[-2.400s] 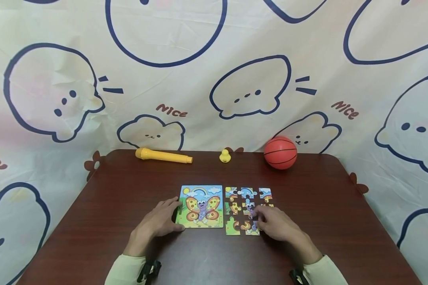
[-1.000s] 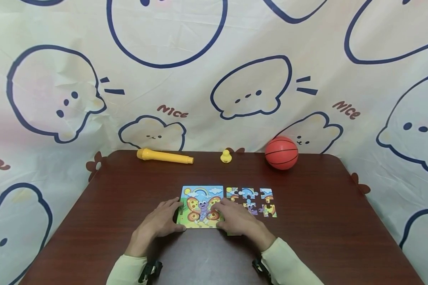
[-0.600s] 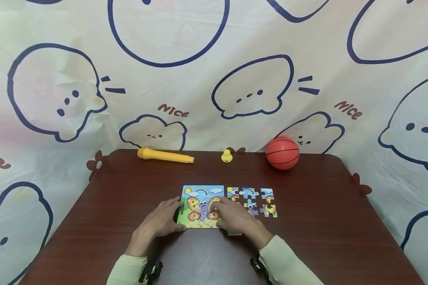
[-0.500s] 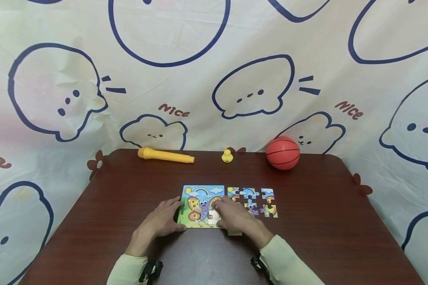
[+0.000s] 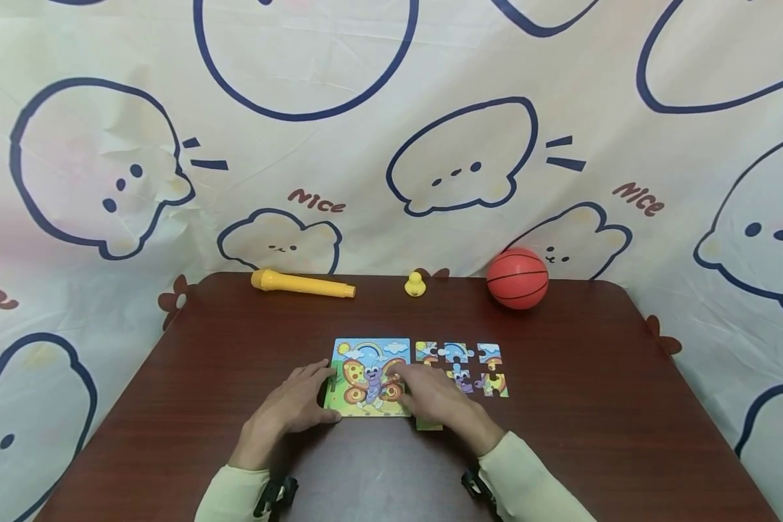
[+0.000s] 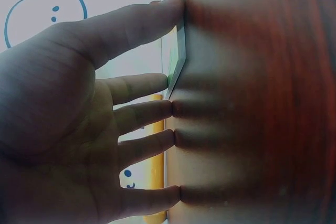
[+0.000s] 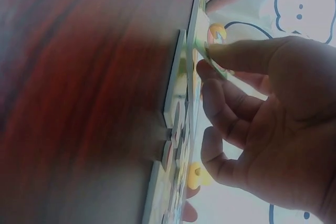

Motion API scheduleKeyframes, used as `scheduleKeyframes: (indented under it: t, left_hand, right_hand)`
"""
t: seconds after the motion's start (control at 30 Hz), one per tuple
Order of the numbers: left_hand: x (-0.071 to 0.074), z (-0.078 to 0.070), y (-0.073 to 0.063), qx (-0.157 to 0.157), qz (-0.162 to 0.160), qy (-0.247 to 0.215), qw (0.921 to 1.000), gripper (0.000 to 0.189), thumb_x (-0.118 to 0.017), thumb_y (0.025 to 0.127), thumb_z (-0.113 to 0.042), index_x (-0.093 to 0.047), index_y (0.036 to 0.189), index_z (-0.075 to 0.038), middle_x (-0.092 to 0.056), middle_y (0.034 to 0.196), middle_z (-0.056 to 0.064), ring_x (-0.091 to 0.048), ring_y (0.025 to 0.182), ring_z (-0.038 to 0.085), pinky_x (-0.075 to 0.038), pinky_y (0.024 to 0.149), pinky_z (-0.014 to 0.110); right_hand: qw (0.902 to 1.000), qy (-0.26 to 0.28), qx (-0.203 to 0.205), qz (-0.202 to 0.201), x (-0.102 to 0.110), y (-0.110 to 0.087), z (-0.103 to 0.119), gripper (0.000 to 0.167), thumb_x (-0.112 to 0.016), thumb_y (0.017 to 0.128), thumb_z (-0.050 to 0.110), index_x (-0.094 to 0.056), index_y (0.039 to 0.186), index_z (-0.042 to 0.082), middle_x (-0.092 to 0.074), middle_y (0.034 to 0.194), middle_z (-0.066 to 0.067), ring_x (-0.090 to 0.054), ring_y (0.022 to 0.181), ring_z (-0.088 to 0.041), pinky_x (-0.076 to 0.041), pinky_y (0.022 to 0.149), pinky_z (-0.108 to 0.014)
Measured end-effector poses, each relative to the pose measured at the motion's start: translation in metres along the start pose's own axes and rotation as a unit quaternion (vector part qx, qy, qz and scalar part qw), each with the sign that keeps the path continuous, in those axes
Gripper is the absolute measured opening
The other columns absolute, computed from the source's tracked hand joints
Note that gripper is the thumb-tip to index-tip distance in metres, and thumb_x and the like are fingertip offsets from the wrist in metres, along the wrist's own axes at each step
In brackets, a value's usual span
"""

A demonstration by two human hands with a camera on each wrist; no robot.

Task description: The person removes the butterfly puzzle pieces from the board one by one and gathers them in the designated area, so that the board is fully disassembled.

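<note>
A butterfly picture puzzle board (image 5: 359, 355) lies flat on the table. Along its left edge is my left hand (image 5: 293, 402), fingertips down on the tabletop and thumb at the near corner; in the left wrist view the fingers of this hand (image 6: 79, 103) are fairly straight. My right hand (image 5: 433, 395) is over the board's right side. Between its thumb and index finger it pinches a thin puzzle piece (image 7: 201, 48) with a green edge, held tilted at the board's surface. The other fingers of this right hand (image 7: 262, 114) are curled and hold nothing.
Right of the board lie several loose puzzle pieces (image 5: 457, 353), some hidden under my right hand and forearm. Along the table's back edge stand a yellow toy microphone (image 5: 303, 283), a small yellow duck (image 5: 415, 285) and a red basketball (image 5: 518, 278). A printed cloth hangs behind.
My right hand has moved left from the loose pieces onto the board's right side. A pale patch shows briefly at the board's lower right, then is covered. My left hand stays put.
</note>
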State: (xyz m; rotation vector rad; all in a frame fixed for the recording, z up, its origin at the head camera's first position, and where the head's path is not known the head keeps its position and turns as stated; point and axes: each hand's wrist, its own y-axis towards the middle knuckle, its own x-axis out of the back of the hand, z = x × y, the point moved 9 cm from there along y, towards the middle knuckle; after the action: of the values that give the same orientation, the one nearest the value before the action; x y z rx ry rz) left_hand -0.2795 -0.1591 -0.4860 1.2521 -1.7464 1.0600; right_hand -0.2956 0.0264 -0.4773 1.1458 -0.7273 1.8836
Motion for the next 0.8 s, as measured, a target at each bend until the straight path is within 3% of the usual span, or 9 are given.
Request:
scheduleKeyframes:
  t: [0.17, 0.3, 0.43, 0.67, 0.8]
  left_hand:
    - [-0.001, 0.0, 0.0, 0.004, 0.001, 0.001, 1.0, 0.079, -0.082, 0.073, -0.038, -0.049, 0.141, -0.012, -0.038, 0.154, 0.011, -0.036, 0.139, 0.034, -0.037, 0.106, 0.06]
    - [-0.001, 0.001, 0.001, 0.008, -0.005, 0.001, 1.0, 0.08, -0.083, 0.073, -0.038, -0.05, 0.141, -0.013, -0.039, 0.154, 0.011, -0.036, 0.139, 0.033, -0.038, 0.106, 0.059]
    - [0.0, 0.0, 0.001, 0.007, -0.008, 0.0, 0.9999, 0.08, -0.083, 0.072, -0.038, -0.05, 0.141, -0.013, -0.039, 0.154, 0.011, -0.037, 0.139, 0.033, -0.038, 0.106, 0.06]
    - [0.0, 0.001, 0.001, 0.007, -0.004, 0.002, 1.0, 0.08, -0.082, 0.073, -0.038, -0.049, 0.141, -0.012, -0.038, 0.154, 0.011, -0.036, 0.139, 0.034, -0.037, 0.106, 0.06]
    - [-0.002, 0.001, 0.001, 0.007, -0.001, 0.005, 1.0, 0.081, -0.082, 0.073, -0.039, -0.049, 0.141, -0.013, -0.038, 0.154, 0.011, -0.036, 0.139, 0.034, -0.037, 0.106, 0.061]
  right_hand:
    - [0.9988, 0.018, 0.043, -0.018, 0.004, -0.003, 0.003, 0.032, -0.063, 0.094, 0.02, -0.059, 0.125, 0.025, -0.069, 0.108, 0.006, -0.055, 0.076, -0.003, -0.048, 0.067, -0.023]
    - [0.9961, 0.048, 0.067, -0.032, 0.012, -0.007, 0.004, 0.031, -0.06, 0.096, 0.018, -0.059, 0.127, 0.024, -0.067, 0.09, 0.008, -0.05, 0.064, -0.003, -0.042, 0.056, -0.02]
    - [0.9958, 0.06, 0.054, -0.042, 0.022, -0.014, -0.003, 0.032, -0.06, 0.096, 0.02, -0.059, 0.128, 0.023, -0.061, 0.083, 0.008, -0.048, 0.063, -0.005, -0.041, 0.057, -0.023]
    - [0.9957, 0.076, 0.026, -0.045, 0.033, -0.028, -0.02, 0.031, -0.062, 0.095, 0.019, -0.06, 0.126, 0.022, -0.066, 0.097, 0.005, -0.051, 0.064, -0.005, -0.045, 0.062, -0.024]
    - [0.9951, 0.077, 0.024, -0.057, 0.039, -0.036, -0.029, 0.031, -0.063, 0.094, 0.019, -0.061, 0.125, 0.022, -0.067, 0.096, 0.006, -0.053, 0.066, -0.006, -0.047, 0.062, -0.025]
